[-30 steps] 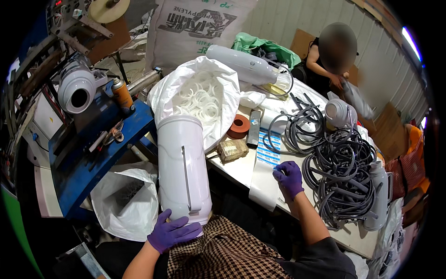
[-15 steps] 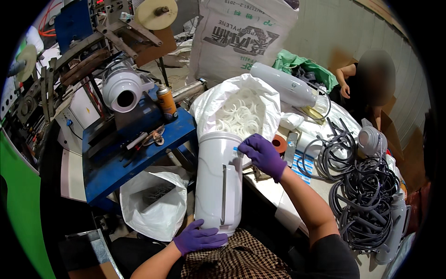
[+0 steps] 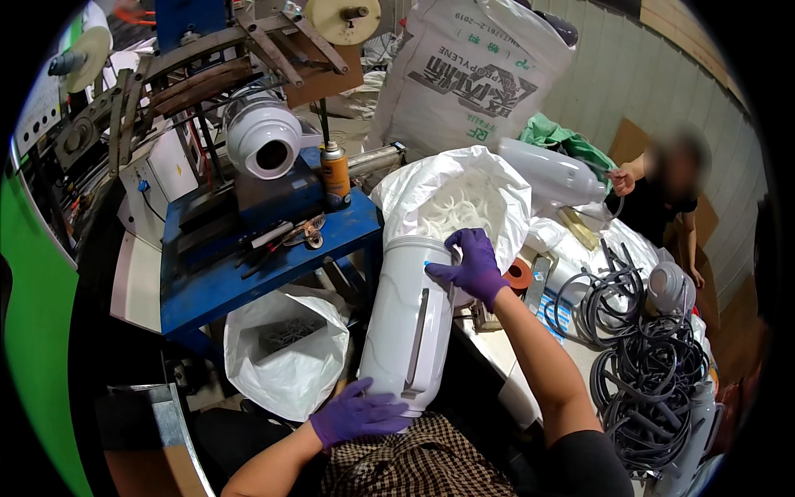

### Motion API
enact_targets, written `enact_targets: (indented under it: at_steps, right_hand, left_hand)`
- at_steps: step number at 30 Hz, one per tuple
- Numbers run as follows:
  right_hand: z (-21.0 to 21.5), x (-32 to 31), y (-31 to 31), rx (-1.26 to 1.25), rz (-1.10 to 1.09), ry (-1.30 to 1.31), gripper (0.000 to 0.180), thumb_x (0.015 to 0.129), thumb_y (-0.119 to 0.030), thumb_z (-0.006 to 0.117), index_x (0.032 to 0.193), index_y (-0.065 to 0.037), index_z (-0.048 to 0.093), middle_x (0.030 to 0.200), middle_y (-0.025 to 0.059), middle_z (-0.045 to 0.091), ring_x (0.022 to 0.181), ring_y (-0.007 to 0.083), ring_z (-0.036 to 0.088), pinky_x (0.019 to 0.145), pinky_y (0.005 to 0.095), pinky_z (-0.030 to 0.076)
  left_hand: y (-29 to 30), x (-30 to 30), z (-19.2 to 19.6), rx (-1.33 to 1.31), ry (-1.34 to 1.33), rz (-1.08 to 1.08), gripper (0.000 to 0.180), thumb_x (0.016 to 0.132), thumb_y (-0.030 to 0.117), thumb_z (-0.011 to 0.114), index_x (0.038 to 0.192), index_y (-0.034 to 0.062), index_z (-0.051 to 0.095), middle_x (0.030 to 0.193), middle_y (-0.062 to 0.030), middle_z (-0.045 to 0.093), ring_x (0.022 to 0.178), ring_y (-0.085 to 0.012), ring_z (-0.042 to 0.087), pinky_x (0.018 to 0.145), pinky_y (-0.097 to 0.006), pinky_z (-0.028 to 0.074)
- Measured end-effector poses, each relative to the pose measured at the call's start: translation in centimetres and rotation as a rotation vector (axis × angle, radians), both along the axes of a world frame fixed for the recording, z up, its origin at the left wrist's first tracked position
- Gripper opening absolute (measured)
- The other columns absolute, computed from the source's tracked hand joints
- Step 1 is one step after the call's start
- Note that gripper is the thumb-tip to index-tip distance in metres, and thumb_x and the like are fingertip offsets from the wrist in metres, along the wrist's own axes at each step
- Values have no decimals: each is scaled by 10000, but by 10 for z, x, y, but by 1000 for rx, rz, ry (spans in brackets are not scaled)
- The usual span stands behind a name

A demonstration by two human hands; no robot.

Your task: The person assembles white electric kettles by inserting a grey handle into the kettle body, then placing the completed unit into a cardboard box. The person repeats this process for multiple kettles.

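A light grey plastic cylinder (image 3: 397, 331) with a rimmed top and a long raised handle along its side rests against my lap, tilted slightly. My left hand (image 3: 358, 412), in a purple glove, is laid round its lower end, fingers stretched across the base. Near the top, my right hand (image 3: 474, 269), also gloved, grips the side. Its thumb presses by a small blue sticker (image 3: 430, 265), and the other fingers curl at the rim. Just behind stands a white bag (image 3: 397, 195) holding several translucent white rings (image 3: 455, 211).
At left is a blue metal bench (image 3: 273, 277) with a spray can (image 3: 335, 176), pliers (image 3: 308, 230) and another grey housing (image 3: 263, 137). A white sack (image 3: 286, 364) sits below. Dark hoses (image 3: 646, 389) are piled at right. A person (image 3: 675, 178) works at far right.
My view has shifted, and the cylinder now leans more. My right hand has opened from a closed pinch near the sticker to a spread hold. The other person's arm has moved onto a grey part.
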State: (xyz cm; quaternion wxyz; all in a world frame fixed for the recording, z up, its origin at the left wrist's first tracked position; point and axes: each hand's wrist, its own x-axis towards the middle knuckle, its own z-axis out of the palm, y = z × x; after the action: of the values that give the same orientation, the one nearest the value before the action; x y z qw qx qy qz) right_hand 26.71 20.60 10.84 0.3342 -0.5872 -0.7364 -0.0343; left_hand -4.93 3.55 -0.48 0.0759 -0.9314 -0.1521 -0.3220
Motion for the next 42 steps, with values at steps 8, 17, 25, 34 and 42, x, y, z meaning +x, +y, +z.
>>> enact_targets:
  at_steps: [8,17,25,34,42]
  right_hand:
    - [-40,-20,17,-358,169,1342,272,947,-236,756,1076,0,718,821,-43,627,743,33,509,642,202,409]
    - [104,-197,24,28,607,239,581,949,-398,659,1471,-172,536,1076,146,718,945,304,719,838,410,555]
    - [87,-216,74,468,272,21,326,769,-329,761,1022,-151,658,928,106,635,893,343,638,756,471,491]
    - [6,-23,-222,14,219,1230,558,696,-469,906,1002,-30,748,1038,159,706,940,298,703,839,387,549]
    - [-44,25,-228,-103,301,1030,361,560,-220,982,798,-63,760,924,132,698,838,264,685,785,370,542]
  left_hand:
    - [-64,-43,67,-895,-77,267,1476,645,387,974,1633,97,-84,1658,-322,-140,1563,-464,13,1229,-519,207]
    - [-155,-85,107,-813,-1535,375,942,819,310,666,1616,93,213,1553,-184,411,1403,-356,466,1098,-496,464]
    - [-167,-159,74,-223,-941,868,757,941,563,675,1522,141,432,1627,-284,263,1456,-443,351,1166,-570,333]
    - [-26,-120,199,-612,-1284,473,1014,732,233,801,1566,-29,289,1532,-259,424,1425,-416,416,1177,-505,345]
    - [156,-7,260,207,75,921,707,676,172,851,1343,264,639,1571,-165,400,1403,-536,328,1097,-660,379]
